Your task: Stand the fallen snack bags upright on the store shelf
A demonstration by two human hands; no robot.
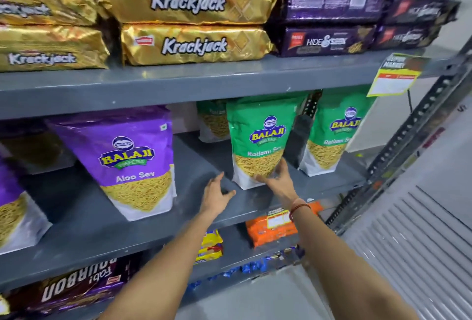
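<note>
A green Balaji Ratlami Sev bag [263, 138] stands upright on the grey middle shelf [158, 220]. My right hand [277, 176] rests against the bag's lower front, fingers spread on it. My left hand [217, 192] hovers open just left of that bag, a small gap away from it. A second green bag [332, 136] stands upright to the right, and a third [213, 120] stands behind at the back. A purple Aloo Sev bag [132, 161] stands to the left, leaning slightly.
Another purple bag [12, 205] sits at the far left edge. Gold Krackjack packs [189, 23] and dark purple Hide & Seek packs [329, 39] fill the shelf above. Orange packs [270, 227] and a Bourbon pack [76, 286] lie below. A perforated metal upright [408, 141] borders the right side.
</note>
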